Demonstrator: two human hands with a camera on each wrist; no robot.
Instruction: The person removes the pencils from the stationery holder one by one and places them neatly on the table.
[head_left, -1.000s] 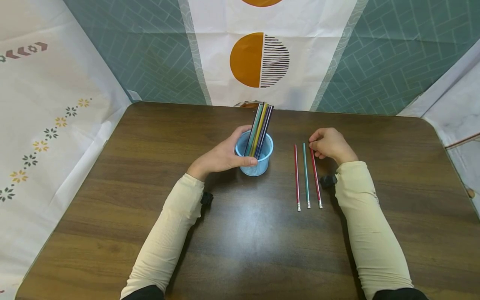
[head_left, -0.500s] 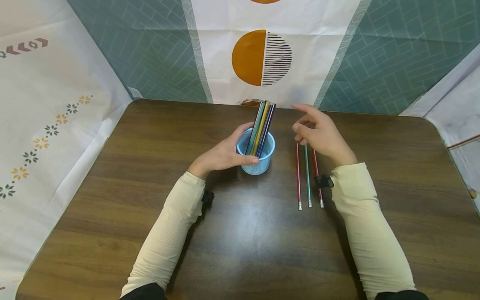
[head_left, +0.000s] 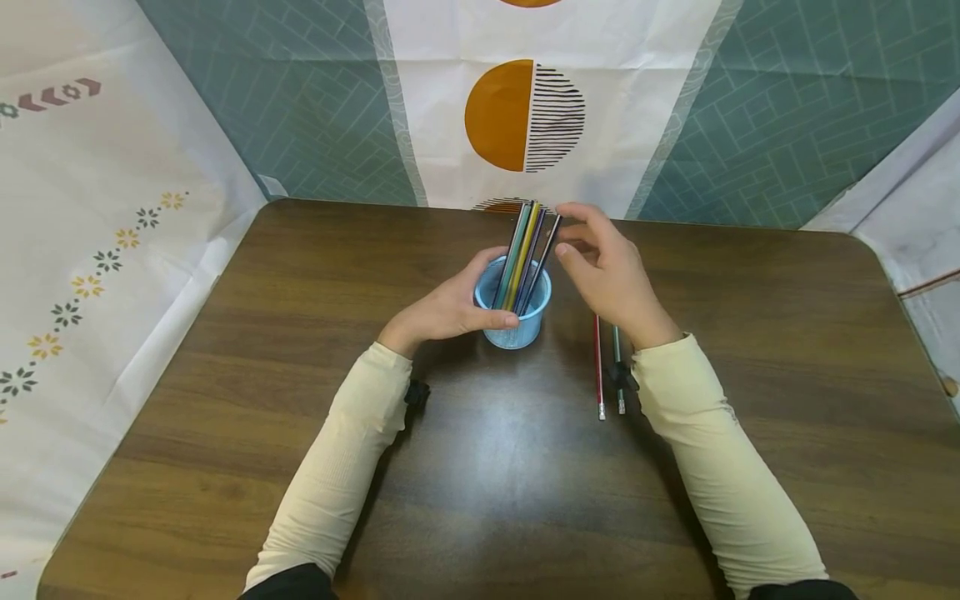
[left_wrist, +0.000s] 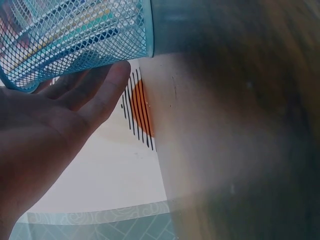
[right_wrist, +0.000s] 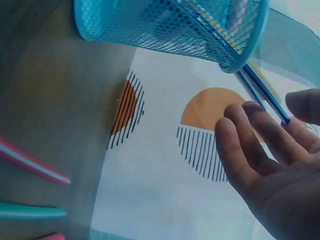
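My left hand [head_left: 453,308] holds a light blue mesh pencil cup [head_left: 517,336] upright on the table, thumb across the near side. In the left wrist view, its fingers [left_wrist: 102,95] lie along the mesh. Several pencils lean in the cup, among them a teal one [head_left: 510,254] and a yellow one [head_left: 522,257]. A dark pencil [head_left: 545,252] tilts right, away from the others. The right hand [head_left: 611,275] is beside it, the index fingertip touching its top end. In the right wrist view, the thumb [right_wrist: 305,106] looks slightly apart from the dark pencil [right_wrist: 267,95].
On the brown wooden table [head_left: 487,483], a red pencil [head_left: 598,367] and a teal pencil [head_left: 617,346] lie side by side, partly under the right hand and wrist. A second red pencil [right_wrist: 52,237] shows in the right wrist view. Patterned cloth [head_left: 300,108] hangs behind the table.
My right hand has left the top of the right-hand red pencil and moved left to the cup. The dark pencil now leans apart from the bunch. The left hand keeps its place.
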